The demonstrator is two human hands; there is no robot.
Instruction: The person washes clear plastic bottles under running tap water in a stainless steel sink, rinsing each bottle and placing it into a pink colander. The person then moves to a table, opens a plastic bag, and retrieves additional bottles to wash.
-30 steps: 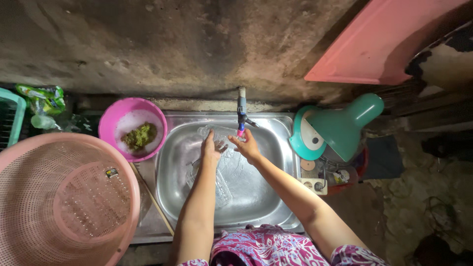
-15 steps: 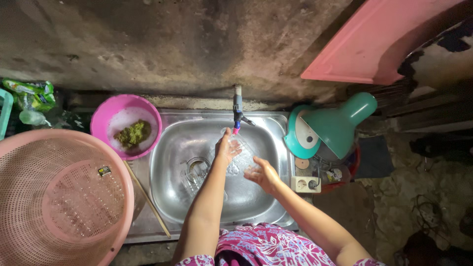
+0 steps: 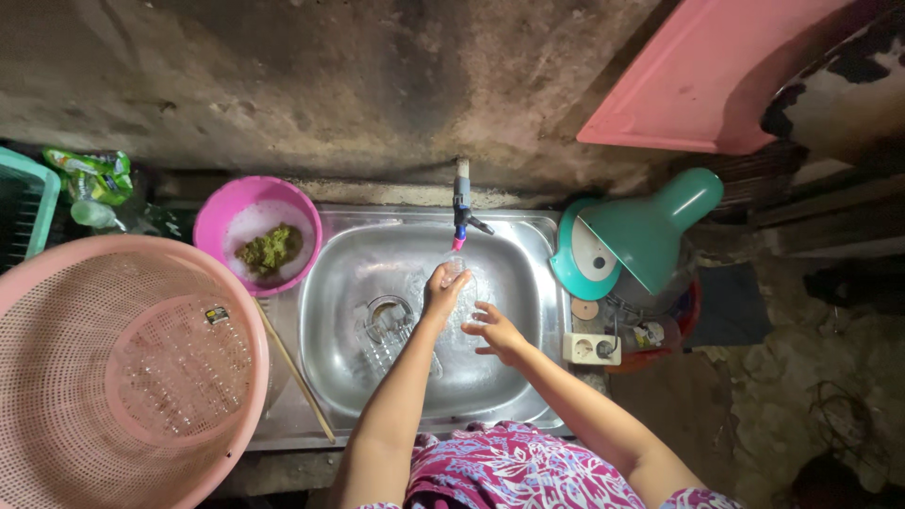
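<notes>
Gripping clear glass (image 3: 459, 275) under tap (image 3: 462, 203), left hand (image 3: 441, 292) fingers clenched around it; right hand (image 3: 497, 330) released, just beside.

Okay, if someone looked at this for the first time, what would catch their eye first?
Probably the big pink basket filling the lower left corner, beside the steel sink. In the middle, under the tap, the left hand holds something clear in the running water, with the right hand open just beside it. A pink bowl with green scraps sits left of the sink, and a teal lamp on the right.
</notes>
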